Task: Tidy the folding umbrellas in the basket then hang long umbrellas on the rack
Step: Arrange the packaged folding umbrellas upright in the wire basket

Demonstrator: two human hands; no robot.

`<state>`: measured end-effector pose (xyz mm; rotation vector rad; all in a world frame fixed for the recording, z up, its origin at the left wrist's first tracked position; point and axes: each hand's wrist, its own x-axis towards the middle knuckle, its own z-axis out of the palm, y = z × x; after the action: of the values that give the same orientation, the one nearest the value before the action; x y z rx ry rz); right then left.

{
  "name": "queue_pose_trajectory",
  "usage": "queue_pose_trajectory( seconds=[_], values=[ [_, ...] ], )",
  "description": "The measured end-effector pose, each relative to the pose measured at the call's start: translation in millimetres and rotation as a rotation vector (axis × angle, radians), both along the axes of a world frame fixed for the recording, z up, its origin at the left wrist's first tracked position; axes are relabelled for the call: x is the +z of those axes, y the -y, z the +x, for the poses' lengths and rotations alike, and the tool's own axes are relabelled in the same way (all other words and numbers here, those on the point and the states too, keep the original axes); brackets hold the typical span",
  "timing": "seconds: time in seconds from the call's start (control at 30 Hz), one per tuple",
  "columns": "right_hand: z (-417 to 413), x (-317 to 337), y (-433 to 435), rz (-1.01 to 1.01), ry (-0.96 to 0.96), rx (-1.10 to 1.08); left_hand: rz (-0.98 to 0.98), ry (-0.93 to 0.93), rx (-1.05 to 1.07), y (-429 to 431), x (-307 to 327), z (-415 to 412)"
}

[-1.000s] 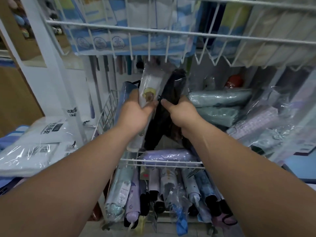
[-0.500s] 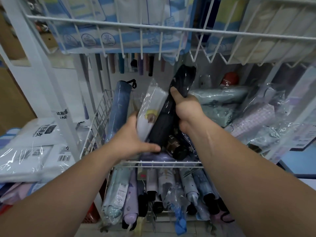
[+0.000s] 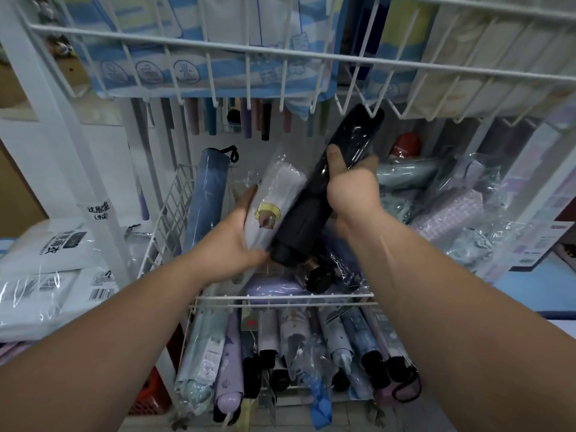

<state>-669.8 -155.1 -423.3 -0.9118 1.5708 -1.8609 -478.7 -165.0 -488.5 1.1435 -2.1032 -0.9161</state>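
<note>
My right hand [image 3: 350, 194] grips a black folding umbrella [image 3: 314, 210] in clear wrap, tilted with its top near the upper basket. My left hand [image 3: 237, 241] holds a white folding umbrella [image 3: 274, 201] with a cartoon print, leaning beside the black one. Both are over the middle white wire basket [image 3: 280, 297]. A blue folding umbrella [image 3: 207, 194] stands at the basket's left side. Pale green and lilac wrapped umbrellas [image 3: 448, 213] lie piled on the right. Long umbrella handles [image 3: 212, 120] hang at the back.
An upper wire basket [image 3: 280, 54] holds blue and cream packages just above my hands. A lower basket holds several folding umbrellas [image 3: 280, 347] standing handle-down. White packaged raincoats [image 3: 46, 275] lie on a shelf to the left. A white rack post [image 3: 56, 120] stands at left.
My right hand has lifted the black umbrella up and rightward, tilting it. My left hand slid down the white umbrella to its lower end.
</note>
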Motion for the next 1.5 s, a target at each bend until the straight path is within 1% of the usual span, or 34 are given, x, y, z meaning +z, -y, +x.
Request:
queue_pose_trajectory(
  seconds=[0.13, 0.23, 0.3, 0.4, 0.47, 0.5, 0.53, 0.57, 0.63, 0.7, 0.73, 0.77, 0.8, 0.83, 0.9, 0.97, 1.07, 1.2, 1.3, 1.4, 1.5],
  values=[
    [-35, 7, 0, 0.023, -0.152, -0.057, 0.049, -0.017, 0.089, 9, 38, -21],
    [-56, 14, -5, 0.025, -0.301, -0.086, -0.029, -0.096, 0.112, 19, 63, -49],
    [-71, 19, -9, 0.049, -0.409, -0.115, -0.037, -0.184, 0.102, 20, 70, -72],
    [-89, 22, -13, 0.106, -0.551, -0.17, 0.05, -0.375, 0.096, 20, 67, -108],
    [-99, 20, -16, 0.118, -0.687, -0.221, 0.085, -0.456, 0.115, 17, 61, -131],
    [-104, 19, -17, 0.132, -0.752, -0.235, 0.082, -0.458, 0.114, 15, 58, -140],
    [-105, 16, -21, 0.173, -0.808, -0.239, 0.048, -0.425, 0.093, 12, 53, -147],
    [-106, 11, -24, 0.221, -0.865, -0.231, -0.005, -0.339, 0.065, 8, 48, -150],
    [-104, -2, -33, 0.27, -0.959, -0.176, -0.147, -0.064, 0.007, 1, 35, -150],
    [-100, -9, -43, 0.25, -0.987, -0.111, -0.384, 0.219, 0.054, -13, 27, -143],
    [-100, -10, -46, 0.25, -0.991, -0.086, -0.517, 0.284, 0.1, -21, 26, -139],
    [-101, -11, -49, 0.252, -0.998, -0.063, -0.609, 0.302, 0.115, -28, 25, -136],
    [-102, -10, -51, 0.257, -1.004, -0.04, -0.64, 0.309, 0.085, -34, 26, -134],
    [-103, -9, -53, 0.26, -1.013, -0.01, -0.608, 0.342, 0.022, -38, 24, -132],
    [-104, -7, -56, 0.291, -1.055, 0.047, -0.513, 0.474, -0.102, -41, 19, -126],
    [-105, -6, -56, 0.335, -1.107, 0.078, -0.509, 0.562, -0.128, -46, 15, -125],
    [-102, -2, -57, 0.36, -1.115, 0.084, -0.524, 0.556, -0.066, -56, 12, -135],
    [-105, 0, -66, 0.354, -1.177, 0.005, -0.571, 0.578, 0.019, -67, 10, -147],
    [-110, -2, -76, 0.321, -1.202, -0.044, -0.547, 0.558, 0.055, -73, 8, -148],
    [-110, -5, -83, 0.303, -1.164, -0.051, -0.513, 0.459, 0.055, -73, 7, -143],
    [-109, -7, -85, 0.258, -1.054, -0.082, -0.482, 0.277, 0.053, -67, 9, -139]
  ],
)
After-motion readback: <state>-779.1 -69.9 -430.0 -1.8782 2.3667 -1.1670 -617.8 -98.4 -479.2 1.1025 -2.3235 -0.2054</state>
